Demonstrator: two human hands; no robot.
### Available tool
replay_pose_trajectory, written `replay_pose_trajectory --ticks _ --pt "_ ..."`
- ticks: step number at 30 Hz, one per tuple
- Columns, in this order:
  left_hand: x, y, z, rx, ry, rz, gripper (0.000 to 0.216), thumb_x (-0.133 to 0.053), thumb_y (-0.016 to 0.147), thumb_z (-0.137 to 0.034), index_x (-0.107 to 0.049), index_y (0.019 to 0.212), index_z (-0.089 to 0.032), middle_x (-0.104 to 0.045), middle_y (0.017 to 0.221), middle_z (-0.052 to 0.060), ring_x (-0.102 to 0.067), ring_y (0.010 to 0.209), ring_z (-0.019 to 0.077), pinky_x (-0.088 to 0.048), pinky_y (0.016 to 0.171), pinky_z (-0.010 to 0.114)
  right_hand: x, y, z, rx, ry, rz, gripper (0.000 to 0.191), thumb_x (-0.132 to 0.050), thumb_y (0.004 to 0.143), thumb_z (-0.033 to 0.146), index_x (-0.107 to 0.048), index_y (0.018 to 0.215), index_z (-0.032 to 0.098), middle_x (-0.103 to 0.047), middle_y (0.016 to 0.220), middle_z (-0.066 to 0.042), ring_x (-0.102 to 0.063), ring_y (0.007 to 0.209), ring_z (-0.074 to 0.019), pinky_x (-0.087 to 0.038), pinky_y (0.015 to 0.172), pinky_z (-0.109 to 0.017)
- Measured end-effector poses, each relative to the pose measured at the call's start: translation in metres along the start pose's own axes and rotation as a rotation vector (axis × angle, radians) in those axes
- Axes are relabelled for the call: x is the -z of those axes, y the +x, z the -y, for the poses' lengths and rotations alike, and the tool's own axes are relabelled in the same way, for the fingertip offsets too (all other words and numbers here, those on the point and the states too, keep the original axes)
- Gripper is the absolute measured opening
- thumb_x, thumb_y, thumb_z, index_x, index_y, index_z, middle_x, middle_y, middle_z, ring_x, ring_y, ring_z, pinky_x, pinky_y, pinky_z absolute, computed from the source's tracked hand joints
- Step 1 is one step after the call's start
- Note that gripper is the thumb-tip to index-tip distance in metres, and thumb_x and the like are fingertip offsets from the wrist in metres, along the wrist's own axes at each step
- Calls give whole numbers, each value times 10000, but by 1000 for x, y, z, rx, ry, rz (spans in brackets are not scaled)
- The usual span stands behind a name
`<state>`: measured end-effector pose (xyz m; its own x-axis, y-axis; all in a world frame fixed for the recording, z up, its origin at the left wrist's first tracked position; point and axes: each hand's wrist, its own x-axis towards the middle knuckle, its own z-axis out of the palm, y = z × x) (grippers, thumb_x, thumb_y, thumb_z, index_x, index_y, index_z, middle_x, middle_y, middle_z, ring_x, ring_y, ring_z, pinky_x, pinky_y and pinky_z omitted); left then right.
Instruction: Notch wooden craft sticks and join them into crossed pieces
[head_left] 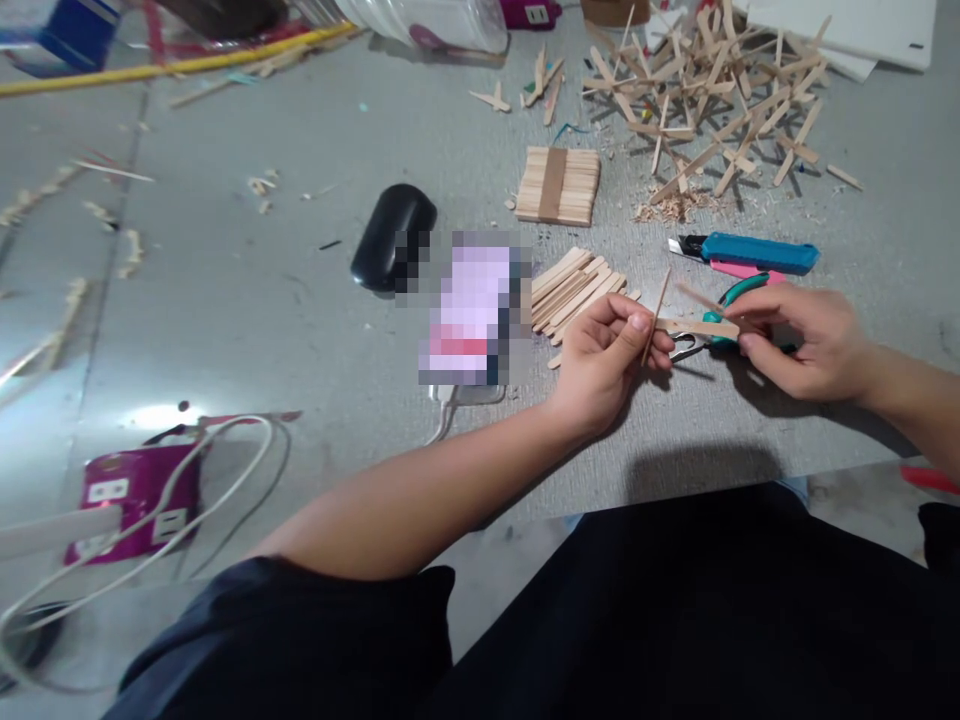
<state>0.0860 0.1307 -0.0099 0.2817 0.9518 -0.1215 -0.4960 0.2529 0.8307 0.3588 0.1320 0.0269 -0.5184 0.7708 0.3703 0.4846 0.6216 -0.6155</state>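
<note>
My left hand pinches two crossed popsicle sticks between thumb and fingers: an upright stick and a flat stick running rightward. At the far end of the flat stick, my right hand has its fingers closed, with a slim wooden stick poking out from them. Whether its thumb also grips the flat stick's end is hard to see. Beneath the hands lie pliers with teal handles, partly covered by the right hand. Loose popsicle sticks lie just behind my left hand.
A blue utility knife with its blade out lies above the pliers. Behind are a banded stick bundle and a heap of crossed sticks. Leftward sit a phone on a cable, a black case and a purple power strip.
</note>
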Motion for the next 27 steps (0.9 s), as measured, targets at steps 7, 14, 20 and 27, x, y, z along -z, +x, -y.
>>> replay_pose_trajectory --ticks 7,14,20,27 --pt "1 2 1 -2 1 -23 535 -1041 910 -566 -628 948 -228 -808 766 -23 -763 600 89 -606 592 170 11 4 16 135 36 -8 243 -696 989 64 -712 1035 302 -664 720 42 -569 543 -151 -468 537 -354" --pt "-4 1 -1 8 -38 -8 605 -1082 862 -605 -622 925 -216 -824 759 -11 -771 599 87 -601 597 157 -1 5 30 171 406 431 126 -692 1142 152 -801 1173 208 -796 899 -10 -715 729 -114 -547 694 -236" --pt "-4 2 0 0 -29 -10 594 -1074 870 -608 -625 923 -222 -826 755 -17 -769 586 93 -602 583 167 -18 1 25 167 532 500 141 -728 1164 195 -838 1252 183 -856 1007 -66 -805 888 -153 -614 803 -252" --pt "-4 1 -1 21 -51 7 585 -1072 876 -587 -618 932 -224 -826 761 -19 -758 585 81 -597 587 155 -6 1 14 175 243 250 125 -650 1207 236 -762 1158 261 -831 884 -2 -768 738 -164 -579 717 -298"
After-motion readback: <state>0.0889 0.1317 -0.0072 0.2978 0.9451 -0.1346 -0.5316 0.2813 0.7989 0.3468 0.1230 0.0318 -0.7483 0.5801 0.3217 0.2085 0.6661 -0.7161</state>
